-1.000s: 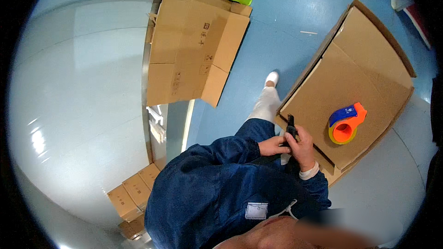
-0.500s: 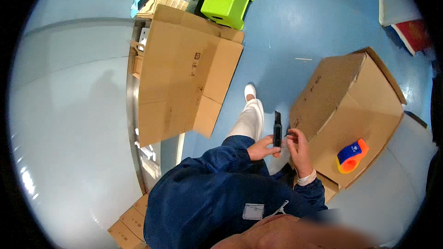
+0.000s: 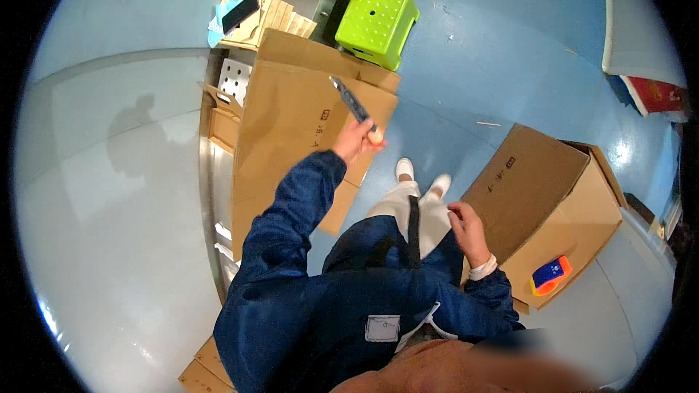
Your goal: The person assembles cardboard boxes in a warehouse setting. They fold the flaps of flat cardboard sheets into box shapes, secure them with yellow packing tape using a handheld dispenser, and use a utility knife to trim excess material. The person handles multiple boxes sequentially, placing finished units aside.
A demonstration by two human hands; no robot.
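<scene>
My left hand (image 3: 356, 143) is closed around a dark utility knife (image 3: 352, 102), whose far end points up and to the left. A small pale tip shows at that end. The knife is held above a large brown cardboard box (image 3: 280, 131) on my left, its far part overlapping the box's surface in view; I cannot tell whether it touches. My right hand (image 3: 471, 233) hovers by my right thigh, fingers loosely bent and apart, with nothing visible in it. Beside it stands a second big cardboard box (image 3: 524, 175).
An orange and blue tape dispenser (image 3: 550, 275) lies on the right box. A green plastic stool (image 3: 376, 23) stands on the blue floor (image 3: 473, 44) beyond the left box. At the far left, a black phone (image 3: 241, 12) rests on stacked cardboard pieces (image 3: 280, 18).
My left hand has carried the knife forward and left, from beside my right hand to over the left box. The hands are now apart. The view has shifted slightly.
</scene>
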